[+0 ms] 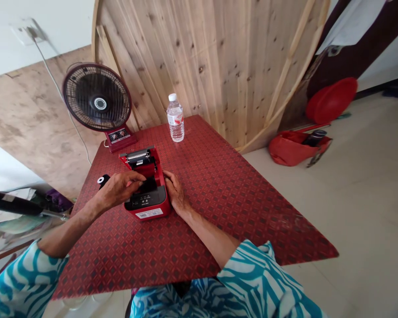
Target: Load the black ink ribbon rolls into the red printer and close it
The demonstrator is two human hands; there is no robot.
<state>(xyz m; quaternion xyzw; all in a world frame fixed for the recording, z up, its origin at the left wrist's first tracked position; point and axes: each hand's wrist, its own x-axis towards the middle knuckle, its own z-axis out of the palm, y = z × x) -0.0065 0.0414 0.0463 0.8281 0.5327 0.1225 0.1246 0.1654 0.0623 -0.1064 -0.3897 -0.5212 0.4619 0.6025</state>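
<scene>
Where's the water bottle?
In the head view, the water bottle stands upright near the far edge of the red table, right of the desk fan and beyond the red printer.

A label printer (146,206) sits left of centre on the table (239,212), a water bottle (175,118) behind it by the far corner, a desk fan (97,98) at the far-left edge.

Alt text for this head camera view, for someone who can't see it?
Two hands work at a small red printer with its lid open, on a red patterned table: the left hand reaches over it, the right hand touches its side. A black roll sits by the left hand; a fan and water bottle stand behind.
</scene>
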